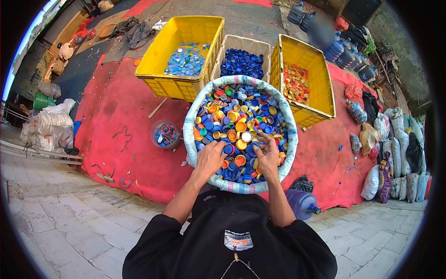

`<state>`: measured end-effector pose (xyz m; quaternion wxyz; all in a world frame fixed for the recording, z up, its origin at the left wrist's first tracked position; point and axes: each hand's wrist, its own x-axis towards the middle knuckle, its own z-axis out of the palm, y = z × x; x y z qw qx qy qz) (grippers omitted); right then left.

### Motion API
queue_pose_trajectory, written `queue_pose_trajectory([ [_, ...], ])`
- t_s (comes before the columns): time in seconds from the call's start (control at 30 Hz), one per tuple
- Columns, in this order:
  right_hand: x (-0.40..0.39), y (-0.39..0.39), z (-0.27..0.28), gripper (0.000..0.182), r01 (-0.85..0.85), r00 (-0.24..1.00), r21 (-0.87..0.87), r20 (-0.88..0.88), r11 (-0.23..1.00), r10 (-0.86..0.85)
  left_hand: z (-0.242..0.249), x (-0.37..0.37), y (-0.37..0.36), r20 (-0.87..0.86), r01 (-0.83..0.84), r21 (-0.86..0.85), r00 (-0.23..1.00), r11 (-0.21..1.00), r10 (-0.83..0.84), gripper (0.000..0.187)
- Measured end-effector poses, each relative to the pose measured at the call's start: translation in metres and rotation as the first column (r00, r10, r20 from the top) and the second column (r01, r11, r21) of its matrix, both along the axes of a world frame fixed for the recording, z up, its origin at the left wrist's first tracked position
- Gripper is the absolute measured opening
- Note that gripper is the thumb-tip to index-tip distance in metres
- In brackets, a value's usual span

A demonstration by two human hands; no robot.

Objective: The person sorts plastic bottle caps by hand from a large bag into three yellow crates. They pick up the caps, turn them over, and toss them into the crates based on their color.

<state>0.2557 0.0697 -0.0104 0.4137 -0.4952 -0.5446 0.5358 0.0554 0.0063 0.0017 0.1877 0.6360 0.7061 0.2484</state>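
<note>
A round basket (189,132) with a pale cloth-wrapped rim is full of mixed bottle caps (240,126) in blue, orange, yellow, red and white. Over the left part of the caps is my left hand (211,157), its fingers bent down among them; what they hold, if anything, is hidden. On the right side, my right hand (267,152) has its thumb and fingers curled around a blue cap. A white cap (246,136) lies between the two hands.
Beyond the basket stand a yellow crate (153,53) with light blue caps, a white crate (260,45) with dark blue caps and another yellow crate (320,79) with orange-red caps. A small tub (165,135) sits left; a large bottle (301,203) lies near right.
</note>
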Motion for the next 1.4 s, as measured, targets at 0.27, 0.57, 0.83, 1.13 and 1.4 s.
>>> queue_pose_trajectory([
  [0.27,0.016,-0.018,-0.010,0.035,-0.100,0.751,-0.407,-0.630,0.908,-0.200,-0.001,-0.001,0.008,-0.061,0.089,-0.101,0.994,0.991,-0.095,0.042],
  [0.57,0.005,-0.030,0.007,0.032,-0.156,0.729,-0.537,-0.629,0.829,-0.271,-0.008,0.001,0.013,-0.110,0.175,-0.020,0.978,0.984,-0.176,0.049],
  [0.83,-0.012,-0.031,0.009,0.026,-0.181,0.905,-0.486,-0.422,0.855,-0.048,-0.003,0.003,0.019,-0.035,0.103,0.074,0.994,0.992,-0.100,0.049],
  [1.13,-0.028,-0.019,0.019,0.024,-0.138,0.939,-0.496,-0.340,0.857,-0.046,0.017,0.019,0.011,0.181,0.092,0.155,0.976,0.984,-0.120,0.055],
  [1.4,-0.023,-0.019,0.009,0.035,-0.101,0.976,-0.268,-0.211,0.958,0.043,0.015,0.017,0.008,0.288,0.123,0.109,0.946,0.986,-0.150,0.058],
])
